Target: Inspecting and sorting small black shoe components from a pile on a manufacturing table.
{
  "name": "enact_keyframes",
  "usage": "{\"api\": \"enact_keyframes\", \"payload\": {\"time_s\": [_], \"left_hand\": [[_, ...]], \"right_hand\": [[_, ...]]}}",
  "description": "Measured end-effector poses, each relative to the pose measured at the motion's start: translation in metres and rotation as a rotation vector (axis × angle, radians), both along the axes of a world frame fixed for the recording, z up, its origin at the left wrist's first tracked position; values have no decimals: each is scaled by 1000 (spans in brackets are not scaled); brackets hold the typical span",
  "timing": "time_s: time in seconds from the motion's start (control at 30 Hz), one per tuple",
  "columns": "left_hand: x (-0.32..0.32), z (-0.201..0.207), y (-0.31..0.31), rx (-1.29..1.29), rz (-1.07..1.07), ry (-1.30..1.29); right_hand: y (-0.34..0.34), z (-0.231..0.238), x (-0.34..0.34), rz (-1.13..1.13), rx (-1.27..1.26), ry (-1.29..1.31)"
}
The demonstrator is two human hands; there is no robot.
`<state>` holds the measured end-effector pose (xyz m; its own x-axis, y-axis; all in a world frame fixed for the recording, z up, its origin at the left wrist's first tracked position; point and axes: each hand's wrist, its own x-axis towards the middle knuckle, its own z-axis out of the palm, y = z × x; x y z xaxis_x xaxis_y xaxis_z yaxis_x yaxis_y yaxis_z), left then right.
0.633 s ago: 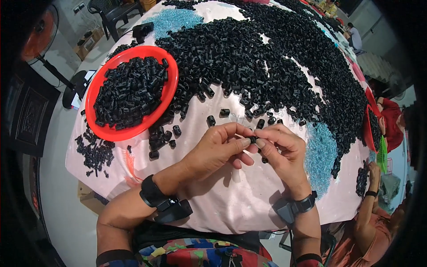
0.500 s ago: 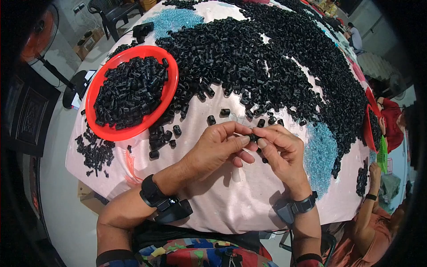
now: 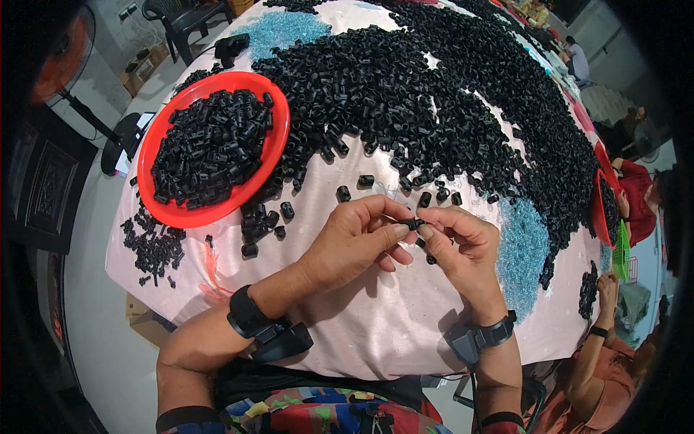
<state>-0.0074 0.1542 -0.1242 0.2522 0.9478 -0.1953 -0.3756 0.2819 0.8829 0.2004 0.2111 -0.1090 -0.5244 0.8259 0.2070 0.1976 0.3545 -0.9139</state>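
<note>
My left hand [image 3: 359, 237] and my right hand [image 3: 463, 248] meet over the near middle of the table. Between their fingertips is a small black plastic part [image 3: 414, 224], pinched by thumb and forefinger from both sides and partly covered by them. Just beyond the hands, a few loose black plastic sleeves [image 3: 366, 180] lie on the pale pink cloth [image 3: 347, 318]. Farther back spreads a large heap of similar black pieces [image 3: 390, 94]. To the left, a red basin [image 3: 148, 173] is filled with black parts [image 3: 213, 148].
Small black pins [image 3: 153, 249] lie in a pile at the left, near orange strands [image 3: 212, 271]. Bluish, shiny tiny pieces form one pile [image 3: 522, 249] right of my hands and another [image 3: 285, 32] at the back. Co-workers sit along the right side, one in an orange shirt [image 3: 593, 390].
My right fingertips have shifted slightly right, away from the left ones, and more of the black part shows between them. The left hand has barely moved.
</note>
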Motion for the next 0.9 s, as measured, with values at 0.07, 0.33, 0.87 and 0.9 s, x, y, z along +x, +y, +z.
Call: {"api": "enact_keyframes", "payload": {"time_s": [0.07,0.33,0.87,0.9], "left_hand": [[1,-1,0,16,4,46],[2,-2,0,38,9,60],[16,9,-10,270,126,454],[17,9,-11,256,116,448]], "right_hand": [[1,1,0,7,16,-14],[3,0,-1,26,134,-2],[5,2,3,72,147,3],[4,2,4,71,114,-10]]}}
